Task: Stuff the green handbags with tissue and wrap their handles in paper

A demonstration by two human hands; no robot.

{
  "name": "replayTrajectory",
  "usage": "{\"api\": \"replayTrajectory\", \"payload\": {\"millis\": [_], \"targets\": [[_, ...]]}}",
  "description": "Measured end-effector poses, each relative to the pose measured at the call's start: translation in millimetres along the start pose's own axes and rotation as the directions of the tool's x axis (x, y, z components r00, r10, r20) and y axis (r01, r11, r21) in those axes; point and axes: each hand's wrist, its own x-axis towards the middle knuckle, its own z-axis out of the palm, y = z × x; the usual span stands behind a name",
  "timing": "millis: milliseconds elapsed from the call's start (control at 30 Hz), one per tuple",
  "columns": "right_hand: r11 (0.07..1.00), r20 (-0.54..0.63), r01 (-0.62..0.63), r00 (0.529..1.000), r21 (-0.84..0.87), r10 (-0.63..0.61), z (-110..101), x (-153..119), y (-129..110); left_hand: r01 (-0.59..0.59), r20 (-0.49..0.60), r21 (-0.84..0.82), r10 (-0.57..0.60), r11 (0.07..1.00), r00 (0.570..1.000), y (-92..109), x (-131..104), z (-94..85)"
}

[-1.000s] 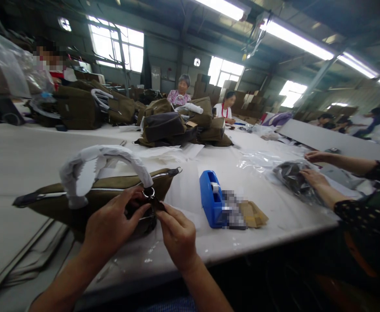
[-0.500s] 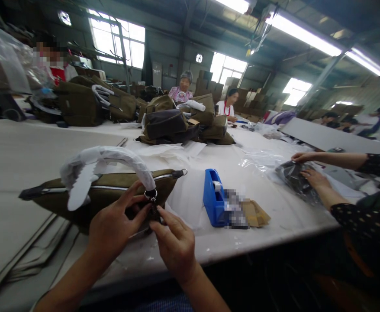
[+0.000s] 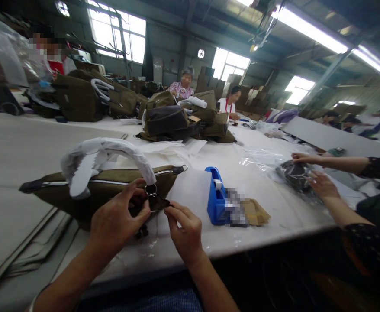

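Note:
An olive bag (image 3: 112, 184) with a silver zipper lies on the white table, its arched handle (image 3: 128, 151) wrapped in white material. At the handle's right end hangs a metal ring (image 3: 151, 189) with a small dark strap piece (image 3: 159, 202) below it. My left hand (image 3: 117, 216) pinches that dark piece beside the ring, in front of the bag. The fingertips of my right hand (image 3: 185, 229) grip the piece's right end. Small dark parts (image 3: 142, 232) dangle beneath my left fingers.
A blue tape dispenser (image 3: 215, 197) stands right of my hands, near brown paper pieces (image 3: 255, 212). Another person's hands (image 3: 321, 184) handle a plastic-wrapped item at the right. Olive bags (image 3: 177, 117) are piled at the back.
My right hand has moved slightly right, away from my left, and the dark piece now stretches between them. Small dark parts have come into view under my left hand.

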Motion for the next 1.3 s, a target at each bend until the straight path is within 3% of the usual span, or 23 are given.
{"api": "replayTrajectory", "payload": {"millis": [200,467,667,833,900,1033,1133,1300], "targets": [[0.985,0.031,-0.134,0.991,0.106,0.132,-3.2,10.3,-3.3,-0.015,-0.02,0.009,0.015,1.0,1.0,-5.1,2.1,0.5],[0.993,0.028,0.114,0.993,-0.016,-0.113,-2.8,3.6,-13.8,0.014,-0.034,0.002,-0.014,1.0,0.999,-7.3,4.6,3.7],[0.992,0.07,-0.067,0.996,0.108,0.06,-4.4,4.2,-9.9,-0.054,-0.057,0.04,0.057,0.998,0.997,-11.6,3.2,6.2],[0.928,0.152,-0.244,0.966,0.283,0.207,-11.4,14.7,-16.6,-0.087,-0.08,0.046,0.09,0.995,0.993,-14.8,2.9,7.7],[0.942,0.127,-0.199,0.977,0.271,0.17,-8.0,15.4,-17.1,-0.085,-0.078,0.044,0.088,0.995,0.993,-15.5,3.3,8.4],[0.99,0.019,0.047,0.999,0.134,-0.05,1.4,11.9,-15.5,-0.092,-0.081,0.019,0.094,0.996,0.992,-17.3,3.4,9.2],[0.986,0.051,0.126,0.99,0.106,-0.131,1.5,11.9,-18.1,-0.084,-0.065,0.003,0.084,0.996,0.994,-18.4,2.9,8.7],[0.945,0.16,-0.094,0.986,0.312,0.046,-6.0,21.7,-22.9,-0.075,-0.065,0.016,0.076,0.997,0.995,-17.8,3.2,6.8]]}}
